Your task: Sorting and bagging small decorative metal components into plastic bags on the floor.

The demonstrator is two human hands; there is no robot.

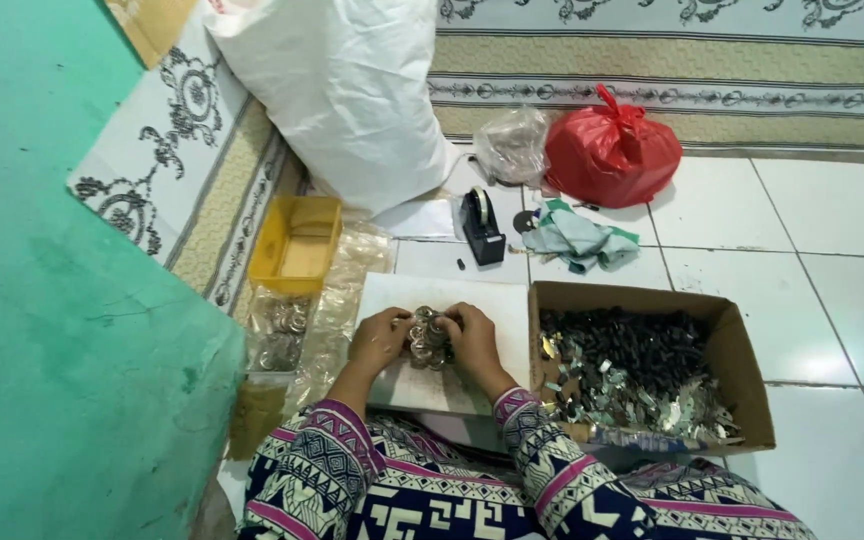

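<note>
My left hand and my right hand press from both sides on a tight cluster of small round metal pieces. The cluster rests on a white board laid on the tiled floor in front of me. Both hands have fingers curled around the bundle. My patterned sleeves show at the bottom of the view.
A cardboard box of dark and shiny small parts sits right of the board. A yellow tray and clear bags of metal pieces lie left. Behind are a black tape dispenser, a cloth, a red bag and a white sack.
</note>
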